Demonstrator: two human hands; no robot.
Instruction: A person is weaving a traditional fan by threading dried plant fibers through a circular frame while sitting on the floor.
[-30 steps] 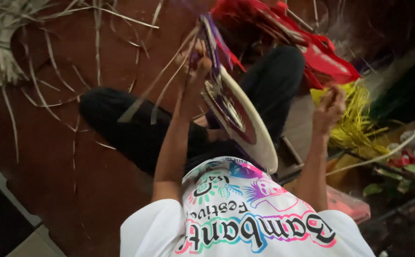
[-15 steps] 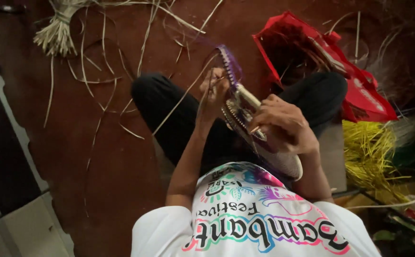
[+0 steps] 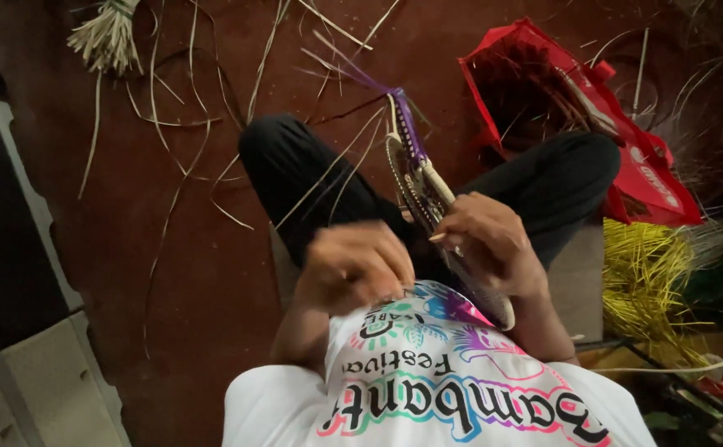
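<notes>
A person sits cross-legged on a dark red-brown floor [image 3: 171, 273], seen from above with the picture turned so that the printed white shirt [image 3: 436, 389] fills the bottom centre and the black trouser legs [image 3: 312, 182] spread across the middle. The right hand [image 3: 487, 242], right of centre, has its fingers closed around the edge of a round woven piece [image 3: 428, 199], a flat disc of pale and dark strands held on edge between the knees and running from the centre of the frame down to the hand. At the disc's upper end purple strips [image 3: 378, 83] and pale loose ends fan out toward the top centre. The left hand [image 3: 353, 266], just left of centre and blurred, is bunched with its fingers curled in close to the chest; it seems to pinch a thin strand, but whether it truly grips anything cannot be told. The two hands lie near each other, not touching. Thin pale reed strips [image 3: 171, 108] lie scattered over the floor in the upper left, and a tied bundle of straw [image 3: 106, 37] sits at the top left corner. A red bag [image 3: 577, 108] stands open in the upper right, beside the knee. A heap of yellow fibre [image 3: 647, 285] lies at the right edge, below the bag.
</notes>
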